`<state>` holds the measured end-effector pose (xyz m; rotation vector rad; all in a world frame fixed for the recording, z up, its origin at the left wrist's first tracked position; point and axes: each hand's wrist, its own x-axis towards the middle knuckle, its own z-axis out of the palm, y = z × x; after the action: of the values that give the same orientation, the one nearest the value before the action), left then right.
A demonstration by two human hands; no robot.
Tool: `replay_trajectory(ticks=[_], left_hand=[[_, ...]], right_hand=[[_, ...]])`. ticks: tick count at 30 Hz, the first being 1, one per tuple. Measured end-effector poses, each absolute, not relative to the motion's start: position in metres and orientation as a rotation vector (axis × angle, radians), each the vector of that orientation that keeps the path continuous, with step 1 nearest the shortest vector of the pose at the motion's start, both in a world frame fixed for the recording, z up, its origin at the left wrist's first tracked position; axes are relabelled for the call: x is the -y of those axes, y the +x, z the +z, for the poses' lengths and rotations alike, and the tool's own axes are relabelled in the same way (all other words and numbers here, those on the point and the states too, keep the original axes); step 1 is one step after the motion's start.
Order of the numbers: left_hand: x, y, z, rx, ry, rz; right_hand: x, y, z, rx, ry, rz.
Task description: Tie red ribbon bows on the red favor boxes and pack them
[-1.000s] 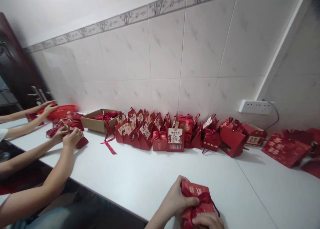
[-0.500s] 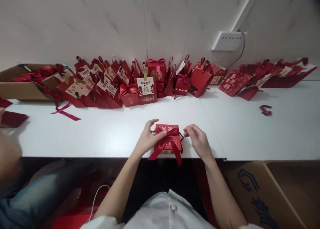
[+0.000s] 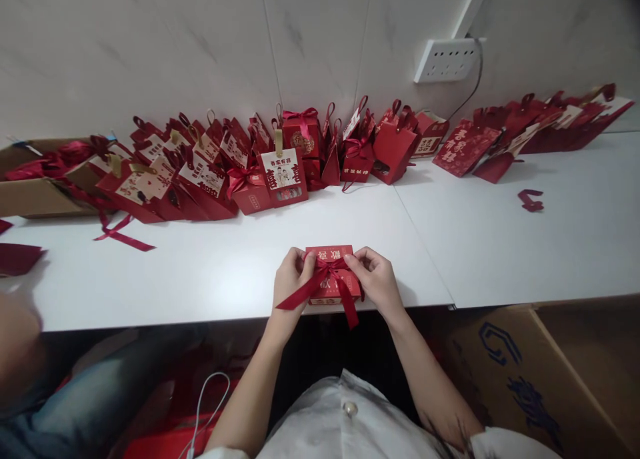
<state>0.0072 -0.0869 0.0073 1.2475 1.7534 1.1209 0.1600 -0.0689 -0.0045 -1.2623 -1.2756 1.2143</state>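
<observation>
A small red gift box [image 3: 331, 299] with gold lettering lies near the front edge of the white table, a dark red ribbon bow [image 3: 327, 270] tied across its top. My left hand [image 3: 294, 279] is closed at the box's left side, its thumb and fingers pinching the left loop of the bow. On the other side, my right hand [image 3: 374, 277] pinches the right loop between thumb and fingers. Both ribbon tails hang toward me, the right one past the table edge. Some fingertips are hidden behind the ribbon.
Several red gift boxes [image 3: 253, 195] stand in a row along the wall. A cardboard carton [image 3: 50, 199] with ribbons is at the left. A ribbon scrap [image 3: 531, 200] lies at right. Another person's arm [image 3: 20, 342] shows at left, a large carton [image 3: 520, 372] below right.
My right hand has moved left from beside the box onto the bow's right loop. My left thumb has shifted from the bow's middle to its left loop. The view has tilted slightly.
</observation>
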Motion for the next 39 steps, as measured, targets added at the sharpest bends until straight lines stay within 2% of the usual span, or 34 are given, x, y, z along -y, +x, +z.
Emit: replay_trajectory(ticks=[6, 8, 12, 15, 17, 20, 24, 27, 35, 39], left_hand=[[0.092, 0.010, 0.009, -1.734, 1.258, 1.194], [0.091, 0.009, 0.010, -1.691, 1.226, 1.186], [0.088, 0.006, 0.012, -1.583, 1.158, 1.197], [0.085, 0.004, 0.011, -1.518, 1.153, 1.227], [0.084, 0.002, 0.009, -1.495, 1.156, 1.226], [0.081, 0.000, 0.004, -1.509, 1.161, 1.213], [0.078, -0.001, -0.001, -1.535, 1.184, 1.198], [0.076, -0.001, 0.000, -1.573, 1.214, 1.193], [0.073, -0.005, 0.007, -1.774, 1.514, 1.243], [0.061, -0.004, -0.001, -1.604, 1.600, 1.111]], right_hand=[[0.065, 0.164, -0.013, 1.100, -1.154, 1.475], [0.067, 0.165, -0.009, 1.200, -1.224, 1.255], [0.081, 0.156, 0.015, 1.657, -1.177, 0.499], [0.087, 0.141, 0.026, 2.042, -1.131, 0.205], [0.086, 0.135, 0.024, 2.112, -1.164, 0.078], [0.082, 0.137, 0.013, 2.080, -1.072, 0.060], [0.082, 0.155, 0.004, 2.088, -0.844, 0.279], [0.087, 0.164, 0.001, 2.085, -0.784, 0.321], [0.094, 0.151, -0.015, 2.034, -0.802, -0.102], [0.092, 0.153, -0.037, 2.096, -0.937, -0.253]])
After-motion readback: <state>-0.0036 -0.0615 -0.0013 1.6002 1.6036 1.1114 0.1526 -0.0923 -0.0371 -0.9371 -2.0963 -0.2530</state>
